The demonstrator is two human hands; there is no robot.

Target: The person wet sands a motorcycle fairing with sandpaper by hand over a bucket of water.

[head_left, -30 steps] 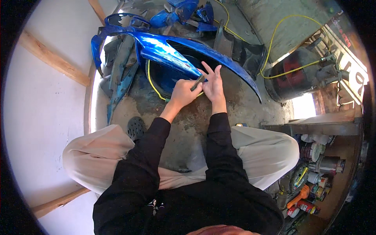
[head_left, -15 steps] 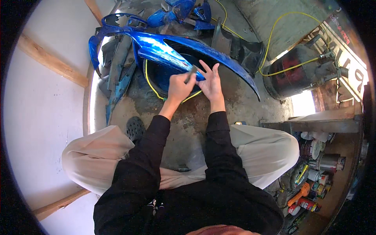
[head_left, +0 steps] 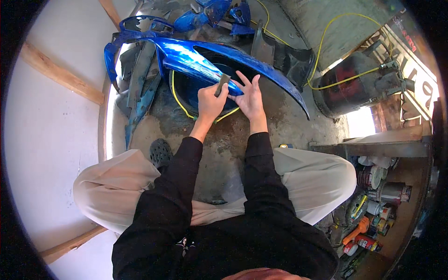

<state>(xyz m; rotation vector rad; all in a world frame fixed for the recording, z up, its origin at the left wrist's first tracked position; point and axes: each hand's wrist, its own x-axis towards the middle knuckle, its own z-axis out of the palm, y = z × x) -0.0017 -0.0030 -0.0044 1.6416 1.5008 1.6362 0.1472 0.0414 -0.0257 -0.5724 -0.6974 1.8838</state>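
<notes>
Head view, left hand gripping dark block by blue panel, right hand at panel's tip, fingers spread.

This is a small, rough workshop, and its contents point to vehicle bodywork. The long blue panel is a curved, glossy body part. Beyond it lie more blue parts, jumbled together, and dark parts sit just behind its right half. Well to the right of the panel is a grimy, round tank with a yellow hose running to its fitting. Right of the panel and nearer the person, a wooden shelf has cans and an orange tool crowded below its top. Around the panel, the floor looks like stained concrete. Left of the panel, unpainted beams cross a pale wall.
</notes>
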